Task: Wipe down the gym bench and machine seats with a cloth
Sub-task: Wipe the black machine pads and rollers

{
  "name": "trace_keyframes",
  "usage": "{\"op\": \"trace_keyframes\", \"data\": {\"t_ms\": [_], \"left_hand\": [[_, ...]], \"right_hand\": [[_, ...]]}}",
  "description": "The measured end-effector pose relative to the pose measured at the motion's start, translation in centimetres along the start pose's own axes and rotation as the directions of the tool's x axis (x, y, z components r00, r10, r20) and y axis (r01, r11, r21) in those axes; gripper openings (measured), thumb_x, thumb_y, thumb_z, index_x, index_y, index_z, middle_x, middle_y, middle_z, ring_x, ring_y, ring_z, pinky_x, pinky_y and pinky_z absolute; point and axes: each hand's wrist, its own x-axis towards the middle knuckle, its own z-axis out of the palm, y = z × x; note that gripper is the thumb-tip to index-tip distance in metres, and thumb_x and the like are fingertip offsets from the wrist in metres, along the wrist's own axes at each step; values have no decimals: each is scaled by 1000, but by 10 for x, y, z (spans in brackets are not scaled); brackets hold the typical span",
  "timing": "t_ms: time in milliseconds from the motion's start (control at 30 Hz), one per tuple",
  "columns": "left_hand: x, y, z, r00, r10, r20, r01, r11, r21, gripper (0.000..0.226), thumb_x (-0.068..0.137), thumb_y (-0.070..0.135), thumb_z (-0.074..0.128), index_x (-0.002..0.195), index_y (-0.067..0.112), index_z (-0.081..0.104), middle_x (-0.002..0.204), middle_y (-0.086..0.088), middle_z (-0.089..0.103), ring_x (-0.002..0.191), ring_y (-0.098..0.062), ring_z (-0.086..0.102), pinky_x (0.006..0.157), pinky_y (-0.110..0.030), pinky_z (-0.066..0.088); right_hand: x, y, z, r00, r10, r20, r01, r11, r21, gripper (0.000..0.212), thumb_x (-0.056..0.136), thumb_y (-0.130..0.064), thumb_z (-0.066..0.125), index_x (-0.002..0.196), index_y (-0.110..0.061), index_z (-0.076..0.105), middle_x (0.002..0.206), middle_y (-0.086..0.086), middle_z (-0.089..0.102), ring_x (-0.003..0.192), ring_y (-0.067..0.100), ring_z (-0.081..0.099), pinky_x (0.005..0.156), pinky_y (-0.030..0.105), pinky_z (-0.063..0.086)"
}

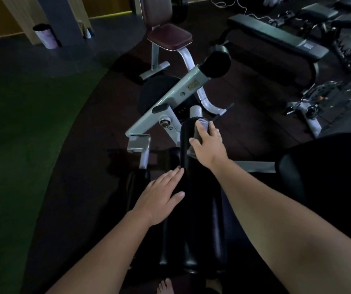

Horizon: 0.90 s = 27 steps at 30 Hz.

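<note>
A black padded roller (186,145) of a grey-framed machine (170,100) stands in the middle of the view. My right hand (209,145) presses a grey cloth (202,126) against the roller's upper end, fingers spread over the cloth. My left hand (161,196) lies flat with straight fingers on the black pad (197,219) just below. A maroon machine seat (170,37) with a backrest stands farther back. A long black bench (276,37) lies at the upper right.
More benches and metal frames (327,96) crowd the right side. Another black pad (327,177) sits close at the right. Green turf (21,134) covers the floor at the left. A pale bin (46,37) stands by a pillar at the upper left.
</note>
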Motion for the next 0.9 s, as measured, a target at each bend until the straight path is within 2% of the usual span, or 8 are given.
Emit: {"op": "trace_keyframes", "data": {"t_ms": [100,167,300,400,533,700,767,900], "left_hand": [[-5,2,4,1000,-22,8,22,1000,-20,67,109,52,34,166,33,6,173,15,5,158,-6,5,127,-43,19],[-9,3,7,1000,-12,-4,12,999,-35,67,108,47,37,166,34,6,173,17,4,158,-4,5,127,-45,21],[-20,10,11,1000,1,-15,-2,997,-71,69,107,44,40,165,40,3,171,23,-1,157,-2,7,124,-44,25],[-28,16,14,1000,-19,1,19,998,-67,70,106,45,40,166,37,4,172,20,1,158,-6,8,124,-47,26],[-40,28,19,996,-89,7,89,995,-34,68,108,52,36,166,25,12,174,8,8,158,-11,8,125,-49,24],[-61,36,29,996,-80,-51,77,996,-55,67,106,39,41,166,34,10,173,17,8,158,-8,12,124,-51,28],[-69,39,34,994,-98,-54,94,993,-75,66,108,43,38,166,39,7,172,22,6,157,-6,11,124,-48,26],[-80,41,40,994,-88,-58,83,993,-85,67,106,43,38,166,37,8,172,21,6,157,-5,14,124,-49,29]], "right_hand": [[-38,4,15,997,-77,-29,69,975,-211,66,103,-58,37,163,-44,11,174,0,-8,159,32,-6,126,56,16],[-95,11,27,987,-148,-63,125,953,-276,67,102,-58,37,163,-44,13,174,-1,-8,159,30,-9,128,52,9],[-164,25,41,990,-129,-62,107,956,-272,65,103,-57,41,162,-46,16,174,-3,-9,159,27,-11,127,50,11],[-127,19,32,990,-132,-57,114,962,-249,64,101,-57,41,161,-46,20,174,-2,-4,159,29,-6,127,53,15],[-88,10,23,993,-121,-7,115,955,-273,64,102,-56,39,161,-45,17,174,0,-7,158,32,-7,124,60,17],[-177,27,40,981,-192,-27,180,951,-252,63,103,-57,37,162,-44,17,173,-1,-10,159,32,-11,127,56,8],[-217,37,45,979,-202,-23,191,955,-226,64,104,-58,36,163,-44,16,173,0,-11,159,31,-12,128,53,6],[-209,37,40,984,-174,24,175,959,-224,68,101,-60,40,161,-48,13,173,-3,-11,158,30,-11,127,53,11]]}}
